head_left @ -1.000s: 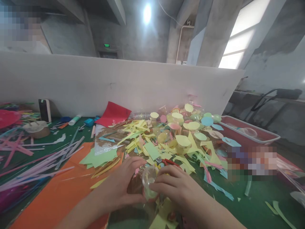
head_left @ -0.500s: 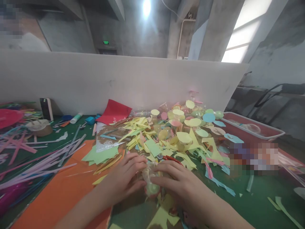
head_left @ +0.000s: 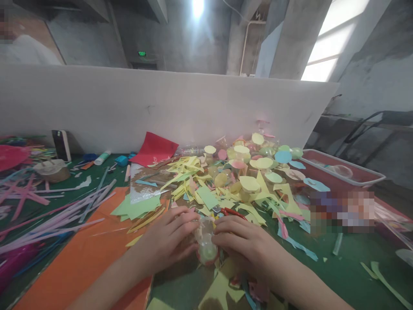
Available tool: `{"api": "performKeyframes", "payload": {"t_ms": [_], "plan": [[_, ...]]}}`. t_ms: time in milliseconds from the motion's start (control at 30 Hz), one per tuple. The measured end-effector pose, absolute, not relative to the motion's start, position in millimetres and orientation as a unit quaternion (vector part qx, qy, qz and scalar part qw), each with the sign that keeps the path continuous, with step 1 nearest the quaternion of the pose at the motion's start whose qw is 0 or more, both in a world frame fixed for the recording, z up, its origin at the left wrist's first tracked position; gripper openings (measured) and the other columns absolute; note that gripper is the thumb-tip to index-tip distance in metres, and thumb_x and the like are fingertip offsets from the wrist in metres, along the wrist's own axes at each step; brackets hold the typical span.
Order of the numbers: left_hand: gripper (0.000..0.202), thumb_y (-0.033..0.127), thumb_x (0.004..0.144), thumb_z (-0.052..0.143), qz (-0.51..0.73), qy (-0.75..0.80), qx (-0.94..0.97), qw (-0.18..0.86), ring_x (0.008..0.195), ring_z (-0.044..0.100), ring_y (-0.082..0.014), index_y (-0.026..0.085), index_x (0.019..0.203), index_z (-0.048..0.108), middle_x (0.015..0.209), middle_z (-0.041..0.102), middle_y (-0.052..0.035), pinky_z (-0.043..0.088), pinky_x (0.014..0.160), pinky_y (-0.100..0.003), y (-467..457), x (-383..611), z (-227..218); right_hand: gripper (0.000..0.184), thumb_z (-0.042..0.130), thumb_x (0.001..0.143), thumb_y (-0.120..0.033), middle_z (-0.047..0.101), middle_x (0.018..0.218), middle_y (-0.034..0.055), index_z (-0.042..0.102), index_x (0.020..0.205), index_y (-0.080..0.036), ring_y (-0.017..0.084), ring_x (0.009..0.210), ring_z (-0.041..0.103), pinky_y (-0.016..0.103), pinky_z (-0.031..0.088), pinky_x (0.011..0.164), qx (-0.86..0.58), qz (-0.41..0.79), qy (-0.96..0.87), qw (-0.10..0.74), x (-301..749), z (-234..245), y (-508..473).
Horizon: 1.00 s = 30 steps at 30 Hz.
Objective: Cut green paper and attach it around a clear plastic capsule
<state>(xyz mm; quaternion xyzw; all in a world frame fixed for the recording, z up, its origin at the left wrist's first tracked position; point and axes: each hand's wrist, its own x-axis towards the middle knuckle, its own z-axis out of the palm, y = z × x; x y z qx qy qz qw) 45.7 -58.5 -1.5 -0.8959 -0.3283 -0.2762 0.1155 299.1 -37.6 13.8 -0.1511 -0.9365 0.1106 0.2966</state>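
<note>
Between my hands, near the front of the table, is a small see-through plastic piece [head_left: 207, 250] with a rounded end, greenish and whitish inside with a reddish rim. My left hand [head_left: 170, 236] has its curled fingers against the piece's left side. From the right, the bent fingertips of my right hand [head_left: 247, 242] press on it. Both thumbs are partly hidden. Just beyond the right fingers lie red-handled scissors [head_left: 232, 212], half buried in yellow paper scraps [head_left: 185, 171].
Transparent cups with paper discs [head_left: 249, 184] crowd the back right, beside a white-rimmed bin [head_left: 364, 181]. Orange sheets [head_left: 74, 258] and pink straws [head_left: 64, 221] cover the left. A red sheet [head_left: 155, 148] leans against the white partition [head_left: 193, 103]. Beyond it, a person shows at top left.
My right fingers have shifted slightly right, uncovering more of the plastic piece's rounded end. My left hand has stayed nearly in place against it.
</note>
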Motion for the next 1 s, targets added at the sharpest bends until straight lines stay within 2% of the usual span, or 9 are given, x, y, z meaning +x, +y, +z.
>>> {"api": "performKeyframes", "payload": {"t_ms": [267, 500, 800, 1000], "plan": [[0.032, 0.011, 0.088, 0.057, -0.29, -0.307, -0.896, 0.139, 0.116, 0.058, -0.0198, 0.02, 0.119, 0.054, 0.109, 0.071, -0.0059, 0.049, 0.1, -0.033, -61.7, 47.0, 2.3, 0.023, 0.045, 0.097, -0.008, 0.067, 0.11, 0.0084, 0.062, 0.109, -0.019, 0.017, 0.109, 0.058, 0.032, 0.051, 0.094, -0.154, 0.153, -0.932, 0.292, 303.8, 14.7, -37.6], [0.032, 0.006, 0.087, 0.053, -0.306, -0.297, -0.895, 0.134, 0.107, 0.061, -0.0185, 0.02, 0.115, 0.057, 0.1, 0.072, -0.0056, 0.051, 0.095, -0.032, -60.9, 46.6, 4.3, 0.022, 0.046, 0.097, -0.008, 0.067, 0.111, 0.0078, 0.063, 0.109, -0.018, 0.016, 0.109, 0.058, 0.03, 0.05, 0.096, -0.151, 0.162, -0.925, 0.31, 301.9, 10.2, -35.5], [0.03, 0.007, 0.089, 0.048, -0.312, -0.302, -0.893, 0.117, 0.094, 0.062, -0.0169, 0.019, 0.115, 0.056, 0.091, 0.071, -0.0043, 0.052, 0.085, -0.028, -62.5, 48.0, 3.3, 0.021, 0.047, 0.098, -0.013, 0.068, 0.112, 0.0072, 0.064, 0.108, -0.02, 0.016, 0.109, 0.059, 0.029, 0.05, 0.095, -0.157, 0.166, -0.924, 0.306, 302.4, 7.3, -33.0], [0.026, 0.007, 0.09, 0.049, -0.297, -0.292, -0.897, 0.145, 0.093, 0.062, -0.0163, 0.018, 0.112, 0.057, 0.091, 0.071, -0.0035, 0.05, 0.087, -0.028, -60.6, 51.4, 9.4, 0.02, 0.047, 0.098, -0.015, 0.067, 0.112, 0.0073, 0.064, 0.108, -0.02, 0.017, 0.11, 0.058, 0.03, 0.049, 0.096, -0.16, 0.177, -0.922, 0.305, 302.4, 7.6, -32.7]]}}
